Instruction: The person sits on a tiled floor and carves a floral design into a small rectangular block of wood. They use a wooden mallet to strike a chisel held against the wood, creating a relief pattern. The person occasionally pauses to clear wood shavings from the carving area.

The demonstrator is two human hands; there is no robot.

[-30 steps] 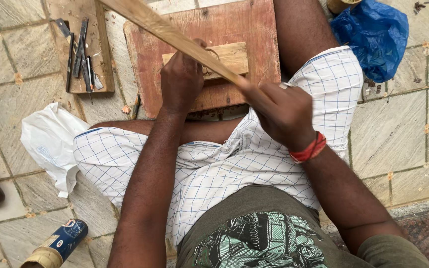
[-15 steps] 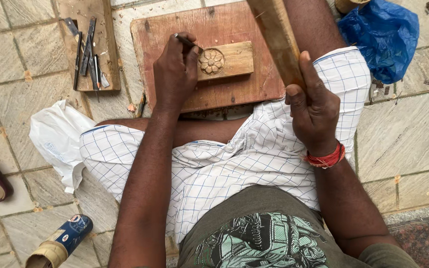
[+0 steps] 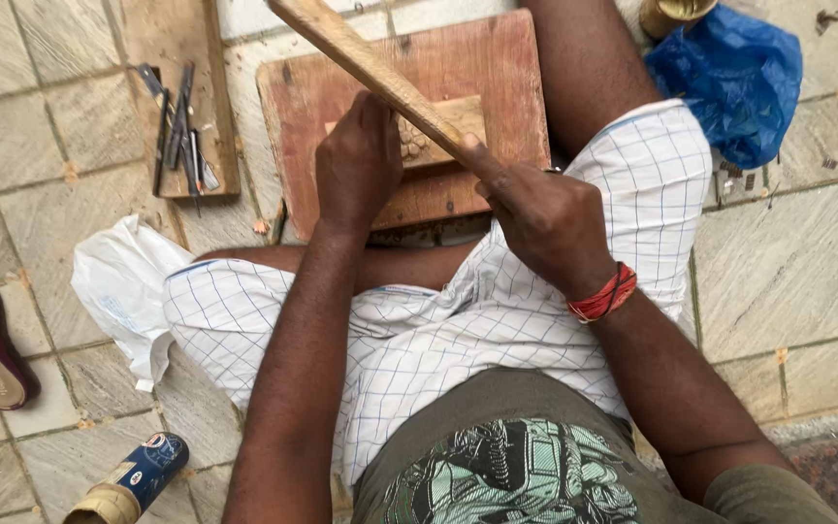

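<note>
Wooden board (image 3: 341, 87): left half bare, passable; wooden stick (image 3: 380, 78) crosses above; chisels (image 3: 178, 131) crowd left side.

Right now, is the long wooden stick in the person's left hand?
No, the right hand grips the long wooden stick, while the left hand rests on the small carved wooden block.
</note>
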